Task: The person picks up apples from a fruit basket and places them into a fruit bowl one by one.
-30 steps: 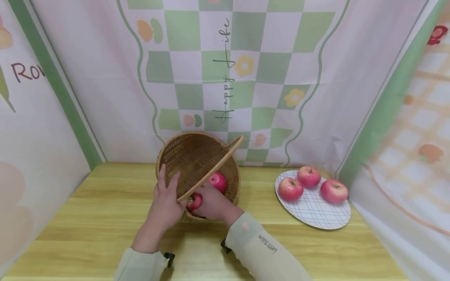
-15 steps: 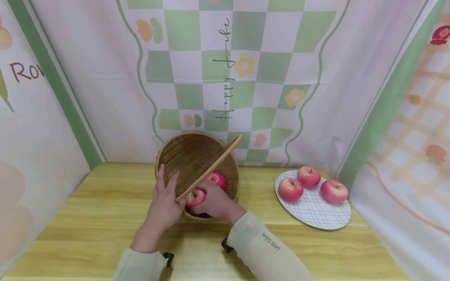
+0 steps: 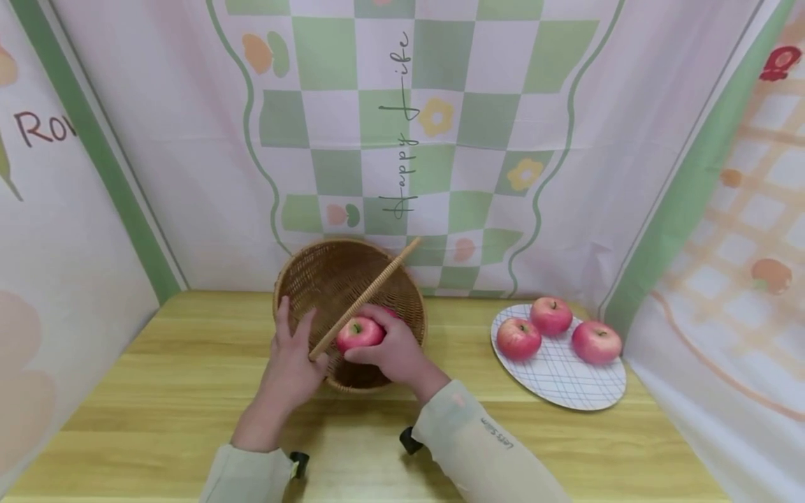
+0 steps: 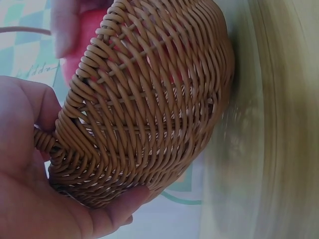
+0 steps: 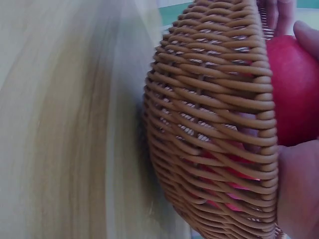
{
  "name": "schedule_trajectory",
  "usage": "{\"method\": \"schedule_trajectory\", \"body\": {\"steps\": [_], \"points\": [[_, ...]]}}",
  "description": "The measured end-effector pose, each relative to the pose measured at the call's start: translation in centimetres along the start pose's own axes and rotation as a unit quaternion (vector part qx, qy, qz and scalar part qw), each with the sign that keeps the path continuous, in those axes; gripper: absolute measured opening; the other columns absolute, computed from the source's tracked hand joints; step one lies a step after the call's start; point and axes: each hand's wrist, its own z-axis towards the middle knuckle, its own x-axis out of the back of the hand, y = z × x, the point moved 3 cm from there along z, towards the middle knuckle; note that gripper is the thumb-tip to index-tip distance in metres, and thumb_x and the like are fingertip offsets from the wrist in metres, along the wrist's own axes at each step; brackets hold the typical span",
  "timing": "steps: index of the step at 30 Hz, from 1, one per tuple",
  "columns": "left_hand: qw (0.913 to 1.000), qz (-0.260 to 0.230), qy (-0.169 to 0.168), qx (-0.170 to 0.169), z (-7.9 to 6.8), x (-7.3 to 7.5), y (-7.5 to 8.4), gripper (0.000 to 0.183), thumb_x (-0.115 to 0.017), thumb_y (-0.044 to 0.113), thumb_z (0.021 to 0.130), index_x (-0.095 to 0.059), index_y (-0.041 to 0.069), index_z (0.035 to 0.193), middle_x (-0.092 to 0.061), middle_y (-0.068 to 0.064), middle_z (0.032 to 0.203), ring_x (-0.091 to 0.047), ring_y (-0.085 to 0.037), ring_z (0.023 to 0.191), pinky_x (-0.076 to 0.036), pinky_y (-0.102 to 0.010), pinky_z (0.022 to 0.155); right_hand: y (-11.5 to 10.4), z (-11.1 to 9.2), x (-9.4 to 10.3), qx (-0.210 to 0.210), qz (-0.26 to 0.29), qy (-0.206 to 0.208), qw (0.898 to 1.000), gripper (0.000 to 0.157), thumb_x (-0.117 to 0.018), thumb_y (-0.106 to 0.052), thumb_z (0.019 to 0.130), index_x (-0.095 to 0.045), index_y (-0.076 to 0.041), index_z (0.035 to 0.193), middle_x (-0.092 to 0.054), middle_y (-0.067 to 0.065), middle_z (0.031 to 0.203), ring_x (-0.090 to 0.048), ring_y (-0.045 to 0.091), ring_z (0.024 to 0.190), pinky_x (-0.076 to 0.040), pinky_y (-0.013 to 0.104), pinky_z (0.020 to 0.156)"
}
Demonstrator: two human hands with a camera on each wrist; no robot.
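Observation:
A brown wicker basket (image 3: 317,279) with an arched handle (image 3: 380,279) stands on the table, its mouth tipped toward me. My left hand (image 3: 292,367) grips its left side; in the left wrist view the thumb and fingers (image 4: 119,209) hold the rim around the handle's base. At the basket's front opening my right hand (image 3: 402,349) holds a red apple (image 3: 360,332), stem up, level with the rim in the right wrist view. Behind those fingers a second apple (image 3: 390,311) barely shows inside the basket. More red shows through the weave (image 5: 214,124).
To the right lies a white oval plate (image 3: 569,384) with a blue grid, bearing three red apples (image 3: 519,339). The wooden table (image 3: 189,363) ends at printed cloth walls (image 3: 440,161) behind and on both sides.
My right hand has lifted the apple up and slightly right from low inside the basket toward its mouth. The handle has swung a little left; my left hand keeps its hold.

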Motion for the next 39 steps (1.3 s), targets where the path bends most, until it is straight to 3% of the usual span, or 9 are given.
{"method": "schedule_trajectory", "body": {"steps": [5, 9, 12, 15, 18, 21, 27, 33, 39], "points": [[0.9998, -0.015, -0.002, 0.011, 0.0, 0.0, -0.3, 0.076, -0.062, 0.004, 0.087, -0.028, 0.007, 0.156, 0.021, -0.014, 0.162, -0.029, -0.064, 0.128, -0.050, -0.060, 0.082, -0.3, -0.2, 0.5, -0.034, 0.124, 0.008, 0.992, 0.065, -0.086, -0.016, 0.078, -0.058, -0.014, 0.137, -0.058, 0.013, 0.125, -0.062, 0.029, 0.104, -0.056, 0.042, 0.081], [0.9998, -0.017, -0.003, 0.013, 0.1, 0.0, -0.5, 0.077, -0.061, 0.004, 0.088, -0.027, 0.006, 0.156, 0.022, -0.013, 0.162, -0.031, -0.065, 0.127, -0.051, -0.058, 0.080, -0.7, -0.7, 0.9, -0.072, 0.260, 0.017, 0.963, 0.064, -0.077, -0.005, 0.083, -0.051, -0.007, 0.142, -0.045, 0.020, 0.137, -0.060, 0.038, 0.107, -0.056, 0.054, 0.074], [0.9997, -0.018, -0.004, 0.014, 0.1, 0.0, -0.4, 0.076, -0.061, 0.004, 0.088, -0.028, 0.006, 0.156, 0.023, -0.012, 0.162, -0.031, -0.065, 0.126, -0.052, -0.055, 0.078, -0.9, -1.3, 1.8, -0.094, 0.297, 0.039, 0.950, 0.061, -0.074, -0.006, 0.085, -0.051, -0.008, 0.141, -0.042, 0.018, 0.141, -0.060, 0.040, 0.106, -0.058, 0.047, 0.066], [0.9996, -0.022, -0.004, 0.015, 0.1, 0.0, -0.5, 0.075, -0.061, 0.004, 0.088, -0.028, 0.006, 0.156, 0.023, -0.012, 0.162, -0.032, -0.064, 0.126, -0.053, -0.049, 0.072, -1.1, -2.1, 3.0, -0.103, 0.300, 0.059, 0.946, 0.061, -0.072, -0.006, 0.087, -0.048, -0.009, 0.143, -0.041, 0.015, 0.143, -0.057, 0.038, 0.109, -0.058, 0.038, 0.061], [0.9996, -0.024, -0.002, 0.016, 0.0, -0.1, -0.6, 0.074, -0.060, 0.004, 0.088, -0.029, 0.006, 0.155, 0.023, -0.012, 0.162, -0.033, -0.063, 0.126, -0.052, -0.049, 0.072, -1.4, -2.9, 4.4, -0.094, 0.307, 0.066, 0.945, 0.061, -0.068, -0.002, 0.090, -0.044, -0.006, 0.146, -0.040, 0.015, 0.144, -0.055, 0.037, 0.112, -0.058, 0.038, 0.062], [0.9996, -0.023, -0.002, 0.017, 0.1, -0.1, -0.6, 0.074, -0.061, 0.004, 0.088, -0.029, 0.006, 0.155, 0.023, -0.012, 0.162, -0.034, -0.062, 0.126, -0.052, -0.052, 0.076, -1.8, -4.0, 5.9, -0.084, 0.307, 0.066, 0.946, 0.060, -0.064, 0.003, 0.091, -0.042, -0.005, 0.146, -0.039, 0.016, 0.144, -0.055, 0.037, 0.112, -0.058, 0.042, 0.064], [0.9996, -0.021, -0.003, 0.018, 0.0, -0.1, -0.8, 0.073, -0.060, 0.005, 0.089, -0.029, 0.005, 0.155, 0.022, -0.013, 0.162, -0.032, -0.063, 0.127, -0.052, -0.055, 0.078, -3.0, -7.0, 9.4, -0.086, 0.263, 0.070, 0.958, 0.062, -0.065, 0.007, 0.089, -0.040, -0.003, 0.145, -0.037, 0.019, 0.144, -0.055, 0.037, 0.114, -0.055, 0.057, 0.077], [0.9995, -0.024, -0.003, 0.018, -0.2, 0.1, -0.7, 0.073, -0.060, 0.005, 0.089, -0.028, 0.005, 0.155, 0.022, -0.014, 0.161, -0.032, -0.063, 0.127, -0.051, -0.056, 0.079, -2.7, -11.3, 15.3, -0.061, 0.182, 0.114, 0.975, 0.061, -0.066, 0.008, 0.089, -0.040, -0.004, 0.143, -0.032, 0.018, 0.143, -0.058, 0.031, 0.109, -0.056, 0.051, 0.076], [0.9996, -0.022, -0.005, 0.018, -0.2, 0.0, -0.5, 0.074, -0.061, 0.005, 0.089, -0.028, 0.006, 0.156, 0.023, -0.013, 0.161, -0.032, -0.065, 0.125, -0.050, -0.060, 0.082, -1.0, -16.0, 22.8, -0.065, 0.177, 0.173, 0.967, 0.050, -0.060, 0.008, 0.094, -0.043, -0.014, 0.136, -0.029, 0.007, 0.137, -0.060, 0.016, 0.104, -0.057, 0.047, 0.077]]}}
